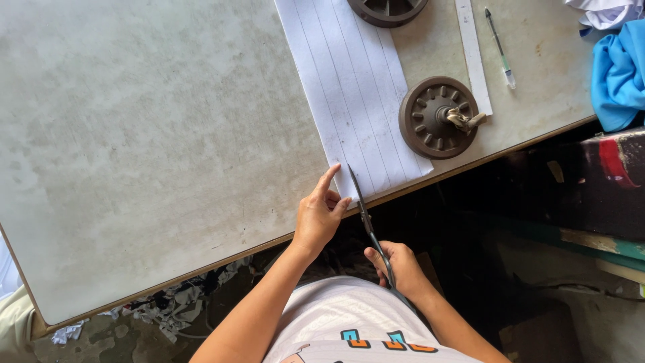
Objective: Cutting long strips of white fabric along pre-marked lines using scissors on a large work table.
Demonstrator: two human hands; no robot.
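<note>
— What are the hands doing?

— The right hand point(400, 267) is closed around the handles of a pair of scissors point(366, 218), below the table edge. The blades point up and away, and their tips reach the near edge of a sheet of lined paper point(353, 87).

— And the other one?

— The left hand point(319, 215) pinches the near corner of that paper, just left of the blades, with the forefinger stretched out along the sheet.

— Where does the paper lie?

— On the worn grey table point(148, 134), running from the far edge to the near edge, where its end hangs slightly over. A dark round weight point(438, 117) sits on its right side; a second weight point(388, 10) rests at the far end.

— Anything else nearby?

— A white strip point(472, 54) and a pen point(500, 48) lie to the right, and blue cloth point(618, 74) is bunched at the table's right edge.
</note>
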